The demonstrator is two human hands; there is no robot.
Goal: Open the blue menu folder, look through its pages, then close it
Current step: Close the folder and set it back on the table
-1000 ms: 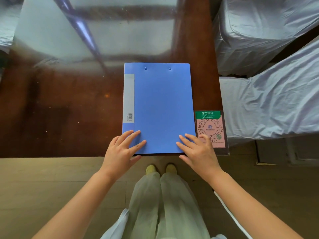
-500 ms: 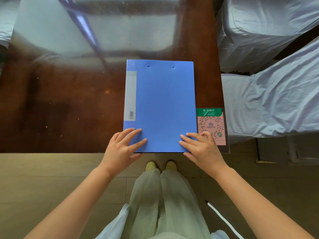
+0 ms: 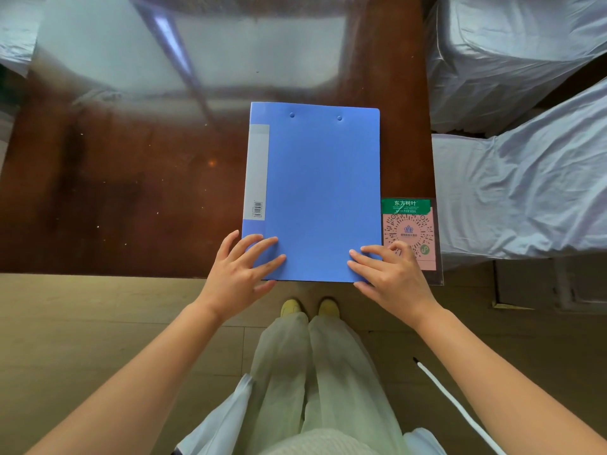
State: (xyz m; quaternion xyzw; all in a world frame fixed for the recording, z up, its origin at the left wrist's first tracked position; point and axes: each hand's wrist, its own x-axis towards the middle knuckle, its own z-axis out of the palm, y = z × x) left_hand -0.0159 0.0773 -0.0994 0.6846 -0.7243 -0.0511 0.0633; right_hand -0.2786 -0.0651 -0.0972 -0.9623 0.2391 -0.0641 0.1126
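The blue menu folder [image 3: 322,188] lies closed and flat on the dark glossy table [image 3: 115,192], its spine with a grey label on the left and its near edge at the table's front edge. My left hand [image 3: 241,274] rests with spread fingers on the folder's near left corner. My right hand [image 3: 392,274] lies with spread fingers on the near right corner, its outer fingers over the folder's right edge. Neither hand grips anything.
A pink and green QR code card [image 3: 410,231] in a clear sleeve lies just right of the folder. Two chairs in pale grey covers [image 3: 525,178] stand close to the table's right side. Wooden floor and my legs are below the table edge.
Both hands stay on the folder's near corners. The folder remains closed. Only the camera view has shifted slightly.
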